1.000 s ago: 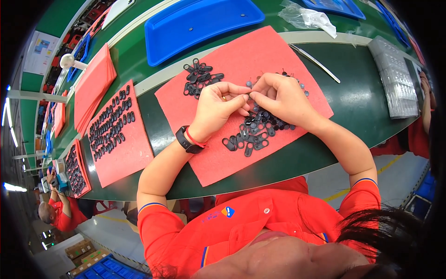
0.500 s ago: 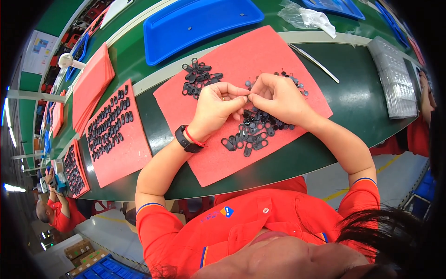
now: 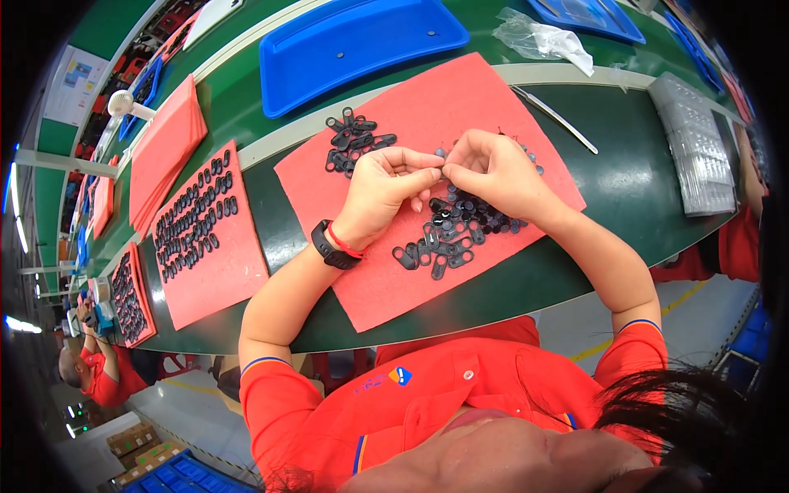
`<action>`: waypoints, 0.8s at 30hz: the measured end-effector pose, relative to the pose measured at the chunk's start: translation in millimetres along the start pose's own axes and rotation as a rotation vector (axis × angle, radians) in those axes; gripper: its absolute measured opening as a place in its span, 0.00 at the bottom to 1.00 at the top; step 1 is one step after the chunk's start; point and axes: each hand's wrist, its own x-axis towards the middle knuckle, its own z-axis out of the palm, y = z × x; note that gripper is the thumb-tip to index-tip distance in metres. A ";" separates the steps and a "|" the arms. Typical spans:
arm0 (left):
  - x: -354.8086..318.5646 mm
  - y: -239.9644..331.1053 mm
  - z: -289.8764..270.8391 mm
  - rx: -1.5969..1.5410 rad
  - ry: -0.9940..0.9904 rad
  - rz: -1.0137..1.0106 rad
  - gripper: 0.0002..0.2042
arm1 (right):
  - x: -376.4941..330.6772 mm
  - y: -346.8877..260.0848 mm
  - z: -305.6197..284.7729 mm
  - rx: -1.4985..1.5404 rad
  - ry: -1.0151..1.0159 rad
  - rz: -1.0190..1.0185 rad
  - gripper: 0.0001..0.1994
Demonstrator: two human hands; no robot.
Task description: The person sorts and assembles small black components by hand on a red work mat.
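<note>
Over a pink foam sheet (image 3: 353, 283), my left hand (image 3: 390, 189) and my right hand (image 3: 497, 177) meet with thumbs and forefingers pinched. Whatever sits between the fingertips is too small and too covered to make out. Below the hands lies a pile of black oblong parts (image 3: 440, 253) with a ring at one end. Small round dark buttons (image 3: 493, 215) are heaped beside it, under my right hand, which partly hides them. Another cluster of black oblong parts (image 3: 349, 141) rests on the sheet beyond my left hand.
At left, a second pink sheet (image 3: 214, 283) carries rows of black parts, near stacked foam sheets (image 3: 168, 148). A blue tray (image 3: 362, 70) stands at the back. White tweezers (image 3: 559, 119), a plastic bag (image 3: 542, 41) and clear trays (image 3: 694, 148) lie rightward. A co-worker (image 3: 103, 370) sits far left.
My hands stay pinched together in nearly the same place. The whole view has shifted slightly; nothing on the sheet has visibly moved.
</note>
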 end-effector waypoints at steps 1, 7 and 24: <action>-0.1 0.0 0.3 0.012 0.008 -0.001 0.07 | 0.3 1.8 1.2 -0.015 0.008 -0.004 0.07; -3.2 5.4 2.7 0.134 0.016 -0.022 0.08 | 0.1 5.5 8.0 -0.205 0.049 -0.087 0.05; -42.8 29.7 -30.7 0.386 0.099 0.200 0.07 | -11.8 2.7 19.0 -0.051 0.005 -0.149 0.05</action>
